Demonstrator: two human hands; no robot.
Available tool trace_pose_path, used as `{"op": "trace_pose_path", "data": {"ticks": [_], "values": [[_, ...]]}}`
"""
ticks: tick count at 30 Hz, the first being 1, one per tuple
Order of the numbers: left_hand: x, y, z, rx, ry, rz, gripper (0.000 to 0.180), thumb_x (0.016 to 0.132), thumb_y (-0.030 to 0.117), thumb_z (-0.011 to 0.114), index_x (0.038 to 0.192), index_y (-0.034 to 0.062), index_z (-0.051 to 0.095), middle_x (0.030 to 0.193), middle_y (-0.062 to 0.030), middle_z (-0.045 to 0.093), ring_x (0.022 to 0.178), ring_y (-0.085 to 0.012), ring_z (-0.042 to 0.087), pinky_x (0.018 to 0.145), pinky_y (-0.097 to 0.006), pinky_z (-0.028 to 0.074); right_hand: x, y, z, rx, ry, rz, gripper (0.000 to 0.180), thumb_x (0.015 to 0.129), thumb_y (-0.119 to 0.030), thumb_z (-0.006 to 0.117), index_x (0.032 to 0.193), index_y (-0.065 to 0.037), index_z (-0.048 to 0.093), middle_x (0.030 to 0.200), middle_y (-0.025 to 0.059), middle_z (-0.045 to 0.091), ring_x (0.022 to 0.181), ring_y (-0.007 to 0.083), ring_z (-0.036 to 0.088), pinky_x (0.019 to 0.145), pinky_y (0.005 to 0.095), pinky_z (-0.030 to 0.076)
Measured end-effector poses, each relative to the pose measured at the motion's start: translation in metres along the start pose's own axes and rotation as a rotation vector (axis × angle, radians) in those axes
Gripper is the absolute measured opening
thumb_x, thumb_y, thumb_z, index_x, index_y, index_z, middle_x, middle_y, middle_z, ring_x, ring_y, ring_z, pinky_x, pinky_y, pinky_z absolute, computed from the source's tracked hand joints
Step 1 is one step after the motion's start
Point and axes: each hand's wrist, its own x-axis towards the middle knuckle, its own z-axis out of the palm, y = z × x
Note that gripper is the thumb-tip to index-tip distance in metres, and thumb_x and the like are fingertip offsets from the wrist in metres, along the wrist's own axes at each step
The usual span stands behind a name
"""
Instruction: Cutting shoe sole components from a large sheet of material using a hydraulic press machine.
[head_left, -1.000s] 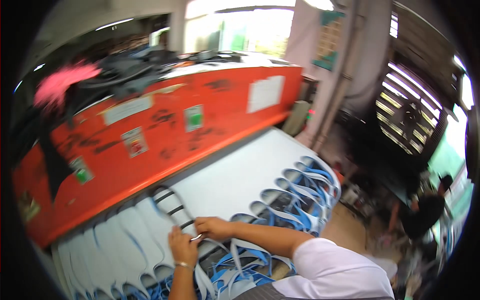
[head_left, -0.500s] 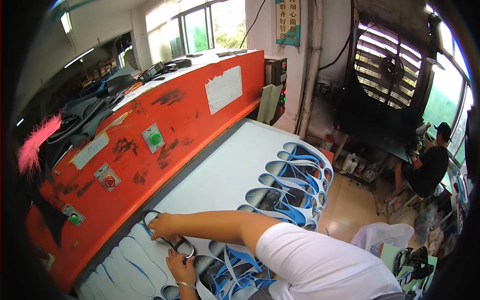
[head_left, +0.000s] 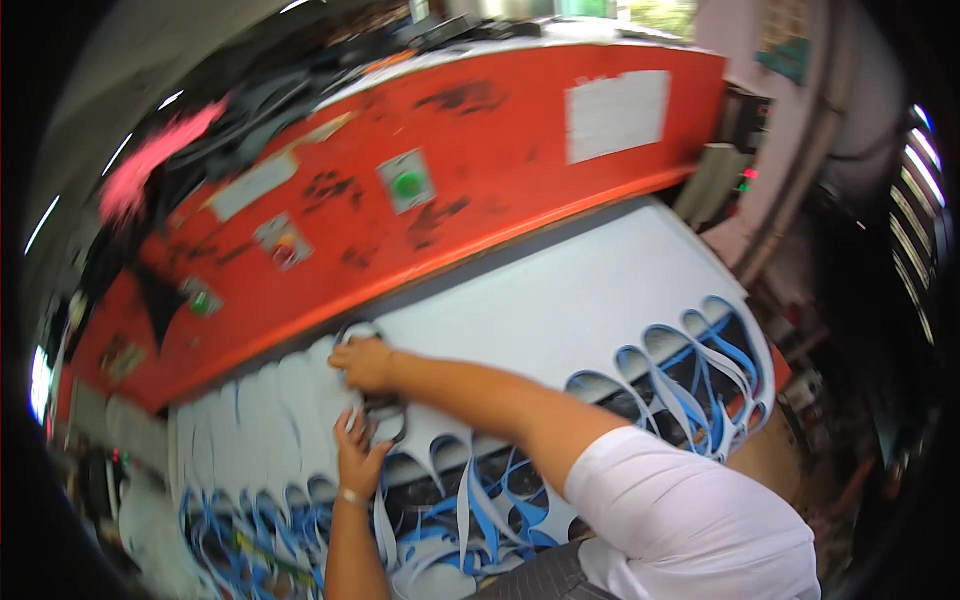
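Note:
A dark metal, sole-shaped cutting die (head_left: 386,404) rests on a white foam sheet (head_left: 540,310) that has a blue underside. My right hand (head_left: 364,364) reaches across from the right and grips the middle of the die, its fingers closed over it. Around the die's near end, my left hand (head_left: 357,458) has its fingers and thumb bent against the rim. Several sole-shaped cuts (head_left: 255,425) run in a row left of the die. Blur hides the exact finger contact.
A red press beam (head_left: 480,160) with green and red buttons spans the far side. Looped white-and-blue offcuts (head_left: 480,515) hang along the sheet's near edge. Dark scraps and a pink fluffy strip (head_left: 160,165) lie on the beam. A control box (head_left: 745,120) stands at the far right.
My view has swung to the left, so the press and sheet appear shifted right and the seated person has left view. Both hands remain at the die.

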Motion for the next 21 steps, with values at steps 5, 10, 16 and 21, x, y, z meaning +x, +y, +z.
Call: {"op": "trace_pose_path", "data": {"ticks": [5,10,16,21], "values": [[-0.001,-0.019,0.012,1.086,-0.152,0.152,0.120,0.059,0.041,0.088,0.146,-0.0044,0.019,0.125,-0.0249,0.059,0.118,-0.0384,0.056,0.101,-0.039,0.042,-0.045,0.028,-0.005,-0.014,0.423,-0.322,0.006,0.065,-0.023,0.064,0.065,-0.017,0.064,0.085,0.0007,0.059,0.095,0.0240,0.056,0.091,0.0427,0.042],[0.021,0.025,0.023,1.270,-0.150,-0.048,0.080,0.072,0.053,0.074,0.129,0.0008,0.052,0.107,-0.0206,0.068,0.100,-0.0349,0.065,0.089,-0.040,0.049,-0.060,0.032,-0.089,0.310,0.746,-0.034,0.025,0.061,-0.002,0.066,0.086,-0.010,0.065,0.086,0.0064,0.063,0.083,0.0292,0.059,0.074,0.0383,0.048],[0.095,0.062,0.045,1.493,-0.425,-0.352,0.046,0.087,0.045,0.057,0.120,0.0136,0.063,0.118,-0.0119,0.066,0.116,-0.0288,0.058,0.106,-0.040,0.037,-0.089,-0.003,-0.134,0.372,0.092,0.826,0.030,0.089,-0.032,0.060,0.096,-0.004,0.062,0.091,0.0210,0.065,0.088,0.0395,0.062,0.074,0.0483,0.048],[0.112,-0.034,0.020,1.355,-0.199,-0.004,0.044,0.095,0.028,0.046,0.140,0.0260,0.047,0.152,-0.0023,0.034,0.144,-0.0274,0.022,0.116,-0.047,0.021,-0.097,0.005,-0.055,0.251,-0.472,1.036,0.040,0.089,-0.039,0.058,0.101,-0.001,0.064,0.102,0.0230,0.067,0.099,0.0391,0.063,0.085,0.0471,0.049]]}}
